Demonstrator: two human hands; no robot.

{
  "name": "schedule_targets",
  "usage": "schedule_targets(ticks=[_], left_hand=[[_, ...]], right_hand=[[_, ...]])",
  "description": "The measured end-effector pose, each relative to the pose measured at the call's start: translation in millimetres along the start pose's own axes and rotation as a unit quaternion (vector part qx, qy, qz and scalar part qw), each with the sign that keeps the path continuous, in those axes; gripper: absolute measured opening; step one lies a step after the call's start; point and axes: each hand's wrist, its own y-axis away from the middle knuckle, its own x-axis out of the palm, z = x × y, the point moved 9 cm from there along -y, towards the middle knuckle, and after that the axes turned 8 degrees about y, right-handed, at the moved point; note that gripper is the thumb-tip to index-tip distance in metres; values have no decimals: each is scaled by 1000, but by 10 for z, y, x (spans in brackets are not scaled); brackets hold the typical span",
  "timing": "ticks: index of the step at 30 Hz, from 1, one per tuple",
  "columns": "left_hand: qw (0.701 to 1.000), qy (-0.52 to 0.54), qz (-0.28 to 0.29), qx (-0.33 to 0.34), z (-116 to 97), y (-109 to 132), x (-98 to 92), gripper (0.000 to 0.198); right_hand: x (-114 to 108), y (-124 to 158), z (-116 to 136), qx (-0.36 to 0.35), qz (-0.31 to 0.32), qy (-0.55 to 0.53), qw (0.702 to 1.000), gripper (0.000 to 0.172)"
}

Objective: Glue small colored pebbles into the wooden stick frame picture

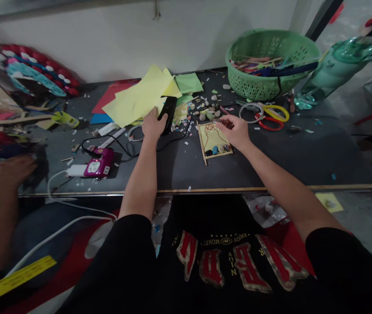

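My left hand (152,125) is wrapped round the lower end of a black glue gun (168,114), which lies on the dark table (303,152) beside a pile of yellow paper sheets (140,98). My right hand (236,130) rests with curled fingers on the upper right corner of a small yellow card (212,138) framed with wooden sticks. The card carries a red drawing and a few small stones along its lower edge. What the right fingertips pinch, if anything, is too small to make out.
A green basket (264,78) of sticks stands at the back right, with a green bottle (332,69) beside it. Red and yellow scissors (272,117) lie near the basket. A pink power strip (99,165) with cables sits left. Paper scraps and pebbles (207,111) litter the middle.
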Motion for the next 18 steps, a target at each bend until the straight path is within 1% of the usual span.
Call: schedule_targets(ticks=[3,6,10,18], left_hand=[[1000,17,-6,-12,97,-64,14,71],[999,34,-17,-11,145,-94,17,69],[999,36,-29,-11,154,-88,7,70],[999,22,-38,-12,120,-56,-25,63]], right_hand=[[14,0,-3,3,5,1,1000,22],[14,0,1,5,5,-6,1000,24],[15,-3,-8,7,6,-5,1000,23],[17,-3,-18,-3,7,6,1000,20]])
